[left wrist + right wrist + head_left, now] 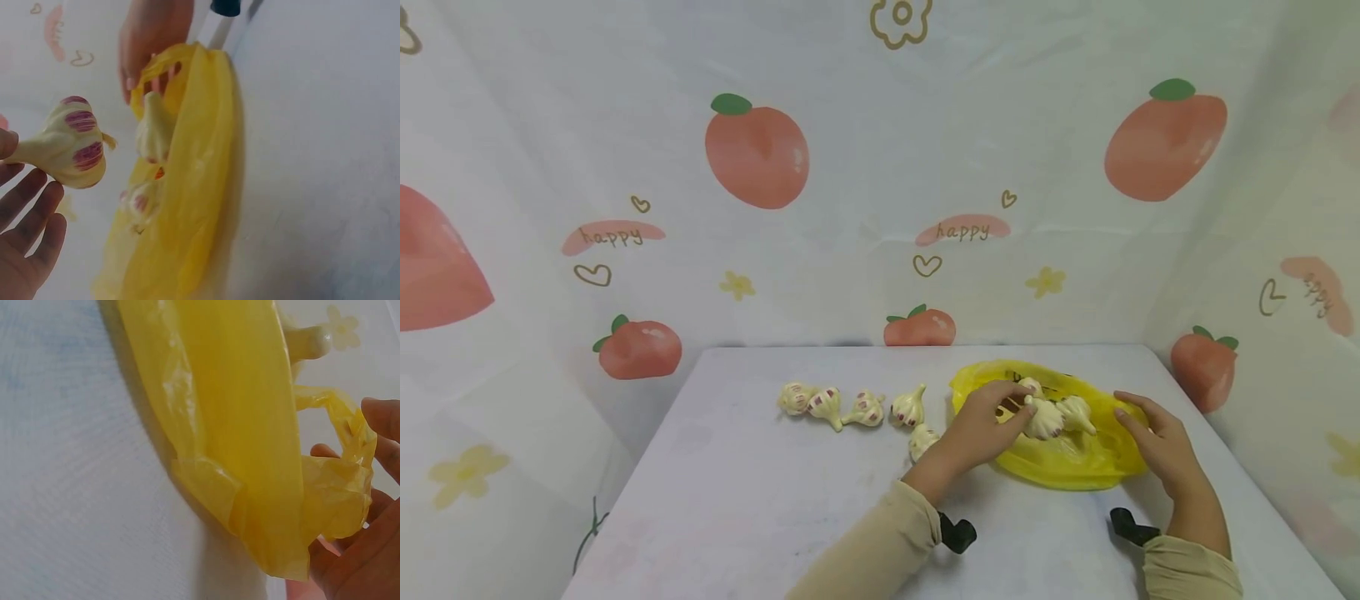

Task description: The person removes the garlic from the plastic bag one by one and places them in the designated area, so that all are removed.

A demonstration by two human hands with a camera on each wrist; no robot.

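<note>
My left hand point(981, 429) pinches a garlic bulb point(69, 145) by its stem, with the thumb and fingertips on it, above the yellow plastic bag point(1052, 475). Purple streaks mark the bulb's pale skin. Lying in the bag's open mouth are two other bulbs, one with its stem raised point(155, 128) and another point(142, 203) partly behind the yellow film. At the bag's right end, my right hand point(1165, 446) holds the handle loop point(350, 434) between thumb and fingers. Some of those fingers are hidden behind the plastic.
Several garlic bulbs point(826, 406) lie in a loose row left of the bag, and one bulb point(922, 440) sits partly behind my left hand. The white table point(737, 517) meets a printed curtain point(850, 275) at the back and sides.
</note>
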